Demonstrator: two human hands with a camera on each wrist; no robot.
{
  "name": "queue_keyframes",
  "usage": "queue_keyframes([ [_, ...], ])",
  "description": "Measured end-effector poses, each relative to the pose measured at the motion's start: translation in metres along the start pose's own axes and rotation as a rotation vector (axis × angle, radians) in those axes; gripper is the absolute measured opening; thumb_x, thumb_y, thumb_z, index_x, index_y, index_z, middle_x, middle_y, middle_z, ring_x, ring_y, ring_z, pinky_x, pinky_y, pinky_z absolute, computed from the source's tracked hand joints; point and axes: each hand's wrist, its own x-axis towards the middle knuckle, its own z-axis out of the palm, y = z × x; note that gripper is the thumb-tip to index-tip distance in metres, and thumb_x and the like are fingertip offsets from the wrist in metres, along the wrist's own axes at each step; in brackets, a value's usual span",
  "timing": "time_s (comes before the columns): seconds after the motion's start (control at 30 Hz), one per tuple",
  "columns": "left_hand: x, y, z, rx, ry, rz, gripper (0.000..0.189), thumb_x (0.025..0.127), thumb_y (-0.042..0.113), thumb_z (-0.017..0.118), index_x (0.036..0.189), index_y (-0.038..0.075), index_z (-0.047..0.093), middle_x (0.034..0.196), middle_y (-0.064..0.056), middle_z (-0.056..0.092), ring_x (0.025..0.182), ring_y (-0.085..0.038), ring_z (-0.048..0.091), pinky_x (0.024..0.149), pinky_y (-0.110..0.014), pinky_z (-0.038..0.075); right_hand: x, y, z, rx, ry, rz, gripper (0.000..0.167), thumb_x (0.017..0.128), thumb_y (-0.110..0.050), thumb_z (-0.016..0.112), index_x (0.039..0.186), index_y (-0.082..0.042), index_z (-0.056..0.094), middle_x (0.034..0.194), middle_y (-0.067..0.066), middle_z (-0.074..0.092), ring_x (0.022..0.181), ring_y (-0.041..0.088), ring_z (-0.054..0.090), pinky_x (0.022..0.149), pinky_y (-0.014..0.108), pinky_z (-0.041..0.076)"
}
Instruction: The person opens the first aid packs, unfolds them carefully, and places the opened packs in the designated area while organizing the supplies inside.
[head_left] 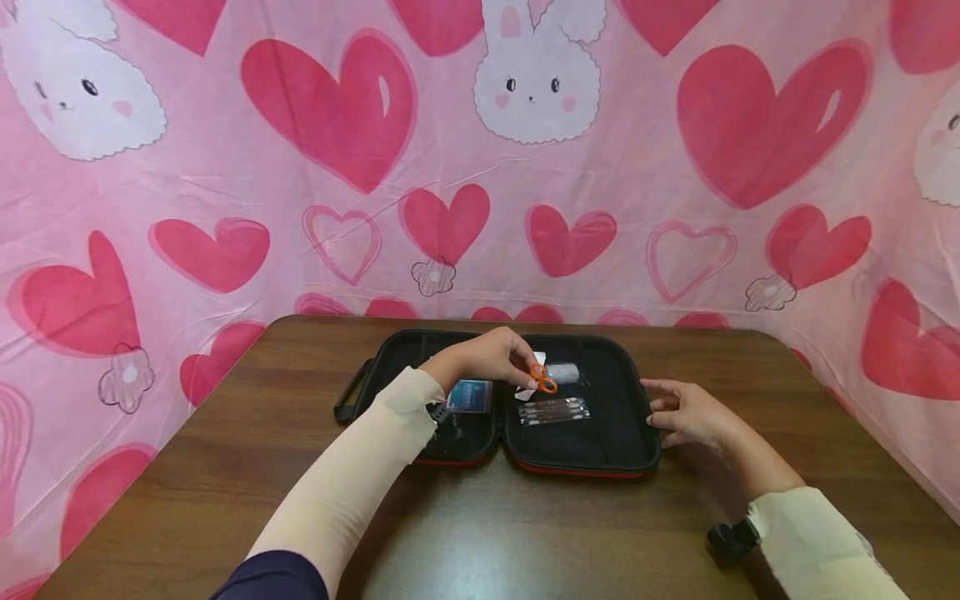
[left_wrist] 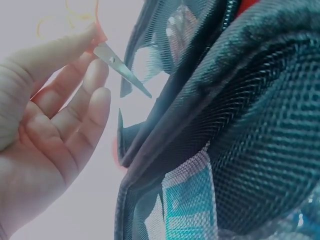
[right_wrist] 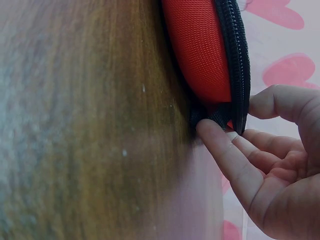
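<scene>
A black zip case with a red outside (head_left: 615,442) lies unfolded on the table. Over its right half, my left hand (head_left: 491,354) pinches small scissors with orange handles (head_left: 542,380); in the left wrist view their metal blades (left_wrist: 122,70) point down toward the case. At the case's right edge is my right hand (head_left: 693,412), its thumb and fingers on either side of the zipped rim (right_wrist: 240,75). Cotton swabs in a clear wrapper (head_left: 553,411) and a white packet (head_left: 562,372) lie in the right half. A blue packet (head_left: 470,396) shows behind mesh in the left half.
The case stands on a brown wooden table (head_left: 480,533). A black carry handle (head_left: 352,392) sticks out from the case's left side. Behind the table hangs a pink cloth (head_left: 480,158) with hearts and rabbits.
</scene>
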Motion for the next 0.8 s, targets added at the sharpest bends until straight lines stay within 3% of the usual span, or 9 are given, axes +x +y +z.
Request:
queue_keyframes([
  [0.27,-0.012,-0.001,-0.008,-0.055,0.083,-0.01,0.008,0.083,0.005,0.077,0.09,0.003,0.075,0.082,-0.002,0.071,0.072,-0.014,0.065,0.073,-0.043,0.058,0.0,0.001,0.0,-0.003,0.001,0.003,0.069,0.089,0.006,0.062,0.146,0.012,0.025,0.111,0.027,0.059,0.086,0.025,0.062,0.069,0.045,0.059],
  [0.4,-0.019,-0.003,-0.013,-0.083,0.125,-0.013,0.008,0.083,0.005,0.076,0.09,0.001,0.073,0.077,-0.004,0.07,0.07,-0.024,0.064,0.075,-0.051,0.056,0.0,0.0,0.0,0.0,0.0,0.001,0.069,0.088,0.006,0.062,0.146,0.012,0.025,0.11,0.027,0.059,0.087,0.025,0.062,0.069,0.046,0.059],
  [0.53,-0.026,-0.008,-0.017,-0.091,0.15,-0.037,0.01,0.084,0.006,0.077,0.091,0.002,0.072,0.077,-0.005,0.07,0.074,-0.033,0.066,0.075,-0.048,0.057,0.0,0.0,0.0,-0.002,0.003,0.001,0.069,0.088,0.006,0.063,0.146,0.012,0.026,0.11,0.026,0.059,0.086,0.025,0.062,0.069,0.046,0.059],
  [0.8,-0.044,-0.019,-0.027,-0.151,0.219,-0.12,0.01,0.084,0.006,0.076,0.089,0.001,0.07,0.08,-0.008,0.071,0.071,-0.022,0.065,0.077,-0.05,0.056,0.0,0.0,0.0,-0.012,0.007,0.0,0.069,0.088,0.007,0.063,0.145,0.012,0.026,0.108,0.025,0.059,0.084,0.024,0.062,0.068,0.045,0.059],
])
